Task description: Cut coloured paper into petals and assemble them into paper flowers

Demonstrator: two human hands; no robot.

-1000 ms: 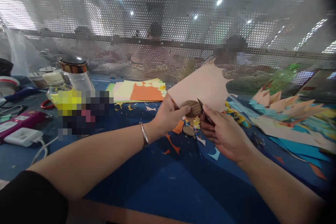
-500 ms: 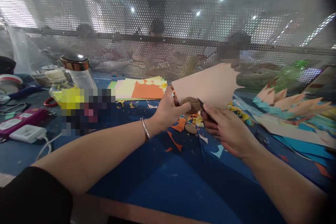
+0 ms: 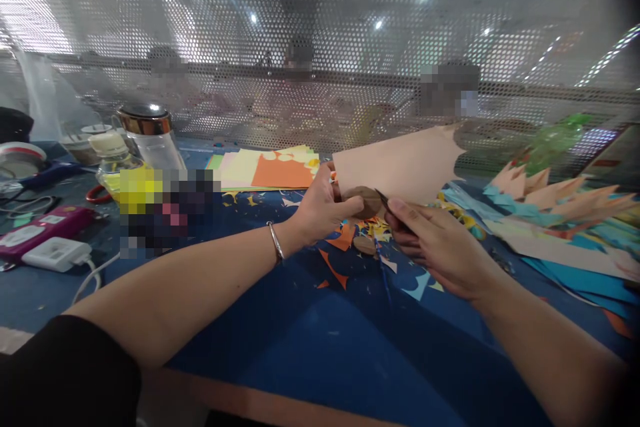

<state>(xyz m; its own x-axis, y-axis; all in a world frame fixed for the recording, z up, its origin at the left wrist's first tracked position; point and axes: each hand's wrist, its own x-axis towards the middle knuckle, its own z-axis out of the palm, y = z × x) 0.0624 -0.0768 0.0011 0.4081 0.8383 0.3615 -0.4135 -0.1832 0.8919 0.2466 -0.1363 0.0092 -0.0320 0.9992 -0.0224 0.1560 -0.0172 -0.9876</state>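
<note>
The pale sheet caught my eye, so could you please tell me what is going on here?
The person's left hand holds the pale sheet and a wooden disc, thumb on the disc. The right hand grips a dark-bladed tool, its tip at the disc's edge; whether it touches the paper is unclear. The sheet's right edge is scalloped. On the blue table lie paper scraps and a second wooden disc.
</note>
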